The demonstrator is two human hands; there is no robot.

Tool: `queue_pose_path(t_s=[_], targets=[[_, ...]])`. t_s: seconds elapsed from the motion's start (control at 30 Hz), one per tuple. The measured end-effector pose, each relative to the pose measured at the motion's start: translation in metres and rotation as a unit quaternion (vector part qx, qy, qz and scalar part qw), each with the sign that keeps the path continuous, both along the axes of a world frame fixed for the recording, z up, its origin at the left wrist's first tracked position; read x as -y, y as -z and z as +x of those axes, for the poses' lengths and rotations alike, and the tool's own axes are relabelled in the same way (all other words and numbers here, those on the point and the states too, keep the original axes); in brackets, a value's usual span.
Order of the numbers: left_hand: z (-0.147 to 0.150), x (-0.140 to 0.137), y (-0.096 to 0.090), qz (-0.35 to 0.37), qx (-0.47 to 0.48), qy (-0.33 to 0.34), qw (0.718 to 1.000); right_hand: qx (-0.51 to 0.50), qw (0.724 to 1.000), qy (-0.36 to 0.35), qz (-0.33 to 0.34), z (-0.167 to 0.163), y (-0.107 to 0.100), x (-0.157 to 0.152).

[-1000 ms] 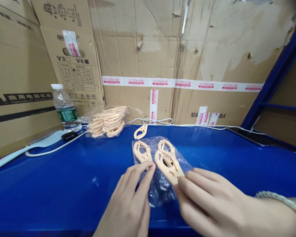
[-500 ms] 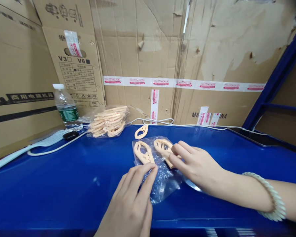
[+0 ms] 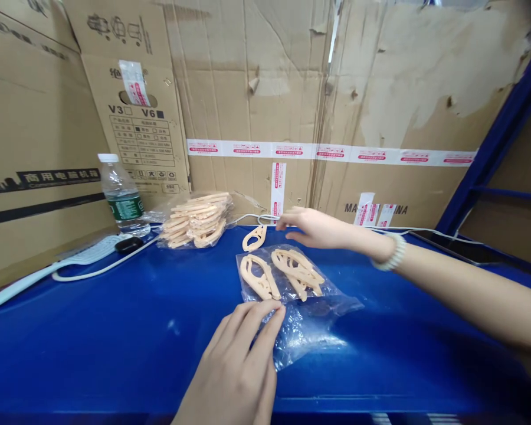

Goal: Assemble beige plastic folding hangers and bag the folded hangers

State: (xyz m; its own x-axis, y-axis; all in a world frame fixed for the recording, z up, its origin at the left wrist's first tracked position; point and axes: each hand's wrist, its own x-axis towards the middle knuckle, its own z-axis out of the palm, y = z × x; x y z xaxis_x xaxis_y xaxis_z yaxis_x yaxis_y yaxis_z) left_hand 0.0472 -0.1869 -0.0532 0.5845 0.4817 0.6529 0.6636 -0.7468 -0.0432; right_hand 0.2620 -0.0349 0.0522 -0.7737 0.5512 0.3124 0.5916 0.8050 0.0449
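Observation:
At the front middle, my left hand [image 3: 241, 354] pinches the edge of a clear plastic bag [image 3: 307, 336] between thumb and fingers. Several beige pieces that look like folded travel hangers lie on the bag or inside it; I cannot tell which. One folded hanger [image 3: 259, 277] is just beyond my left fingertips, and overlapping hangers [image 3: 297, 271] lie to its right. My right hand [image 3: 312, 227] reaches over the back of the table with nothing in it, fingers slightly apart. Left of its fingertips, apart from them, a single folded hanger [image 3: 253, 238] rests on the blue surface.
A clear bag full of beige hangers [image 3: 197, 218] sits at the back left. Beside it stand a water bottle [image 3: 126, 200], a black object [image 3: 129, 244] and a pale blue flyswatter-like item [image 3: 84, 254]. A white cable [image 3: 418, 232] runs along cardboard walls [image 3: 248, 106]; a dark tablet [image 3: 455, 247] lies right.
My right hand has let go of the hangers on the bag and moved up and back toward the single hanger. My left hand has stayed nearly in place at the bag's edge.

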Motion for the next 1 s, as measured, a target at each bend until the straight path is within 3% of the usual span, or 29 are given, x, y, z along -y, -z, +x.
queue_pose_path(t_s=[0.1,0.2,0.33,0.47,0.73,0.87,1.0], targets=[[0.000,-0.001,0.002,0.005,0.005,-0.004,1.000,0.069,0.997,-0.030,-0.023,-0.021,0.020,-0.059],[0.000,-0.002,0.003,0.027,0.027,0.001,0.999,0.090,0.995,-0.041,-0.033,-0.040,0.040,-0.098],[-0.002,-0.002,0.002,0.030,0.024,-0.007,0.999,0.110,0.991,-0.053,-0.046,-0.046,0.050,-0.112],[-0.002,-0.001,0.003,0.021,0.018,-0.010,1.000,0.107,0.991,-0.061,-0.051,-0.031,0.043,-0.101],[-0.005,-0.002,0.006,0.005,0.033,0.003,0.999,-0.021,0.999,-0.025,0.028,0.016,0.025,-0.033],[-0.004,-0.001,0.007,-0.010,0.065,0.007,0.998,-0.153,0.979,-0.017,0.131,0.029,0.006,0.043],[-0.002,0.000,0.007,-0.030,0.098,0.003,0.995,-0.185,0.963,0.005,0.198,0.036,0.003,0.135]])
